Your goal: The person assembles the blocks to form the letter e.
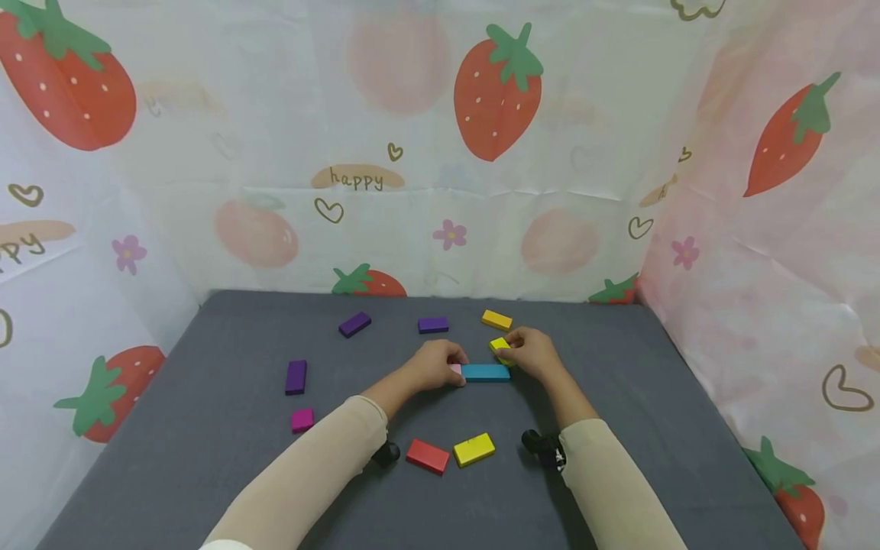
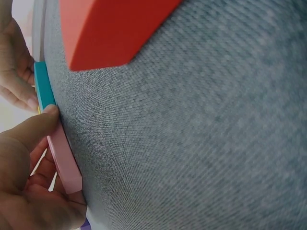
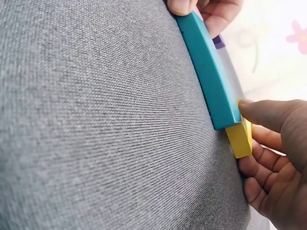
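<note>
Right of centre in the head view, the left hand (image 1: 431, 365) pinches a pink block (image 2: 65, 158), its thumb by the seam where a blue block (image 1: 485, 373) meets it end to end. The right hand (image 1: 535, 354) pinches a yellow block (image 3: 239, 140) at the blue block's right end, on its far side. All three lie low on the grey-covered bench (image 1: 172, 466). The blocks look light, stiff and hardly fragile; their smooth faces may slip, so opposite long sides probably offer the surest hold.
</note>
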Motion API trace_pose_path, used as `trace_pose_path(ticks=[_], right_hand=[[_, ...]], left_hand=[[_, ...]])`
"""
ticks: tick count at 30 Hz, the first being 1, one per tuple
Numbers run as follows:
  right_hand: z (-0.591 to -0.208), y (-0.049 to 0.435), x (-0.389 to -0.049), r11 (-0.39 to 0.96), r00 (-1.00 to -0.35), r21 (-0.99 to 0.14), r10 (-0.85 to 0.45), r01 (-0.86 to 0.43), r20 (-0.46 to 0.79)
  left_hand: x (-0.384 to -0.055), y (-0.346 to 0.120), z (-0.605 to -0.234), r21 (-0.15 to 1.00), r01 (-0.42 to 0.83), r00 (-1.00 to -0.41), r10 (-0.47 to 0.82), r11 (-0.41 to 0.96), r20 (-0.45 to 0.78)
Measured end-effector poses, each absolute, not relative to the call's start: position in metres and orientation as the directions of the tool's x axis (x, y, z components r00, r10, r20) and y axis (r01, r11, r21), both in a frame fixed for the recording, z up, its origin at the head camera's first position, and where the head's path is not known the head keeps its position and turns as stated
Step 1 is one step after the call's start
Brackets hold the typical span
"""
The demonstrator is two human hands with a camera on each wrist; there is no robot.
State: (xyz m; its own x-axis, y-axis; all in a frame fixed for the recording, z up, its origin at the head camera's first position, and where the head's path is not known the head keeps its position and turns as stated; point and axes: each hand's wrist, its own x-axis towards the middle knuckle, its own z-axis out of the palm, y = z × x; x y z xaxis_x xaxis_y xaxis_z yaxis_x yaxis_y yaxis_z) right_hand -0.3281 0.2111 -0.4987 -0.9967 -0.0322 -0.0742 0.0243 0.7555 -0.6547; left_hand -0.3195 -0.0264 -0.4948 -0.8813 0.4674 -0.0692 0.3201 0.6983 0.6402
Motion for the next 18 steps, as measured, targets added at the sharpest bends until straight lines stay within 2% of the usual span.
trace_pose_path(ticks=[18], right_hand=[[-0.4939,0.2078,-0.3241,0.755,-0.997,-0.653,0.007,0.057,-0.079]], left_hand=[[-0.3195,-0.0256,-0.4956,0.639,0.319,-0.886,0.46,0.7,-0.062]])
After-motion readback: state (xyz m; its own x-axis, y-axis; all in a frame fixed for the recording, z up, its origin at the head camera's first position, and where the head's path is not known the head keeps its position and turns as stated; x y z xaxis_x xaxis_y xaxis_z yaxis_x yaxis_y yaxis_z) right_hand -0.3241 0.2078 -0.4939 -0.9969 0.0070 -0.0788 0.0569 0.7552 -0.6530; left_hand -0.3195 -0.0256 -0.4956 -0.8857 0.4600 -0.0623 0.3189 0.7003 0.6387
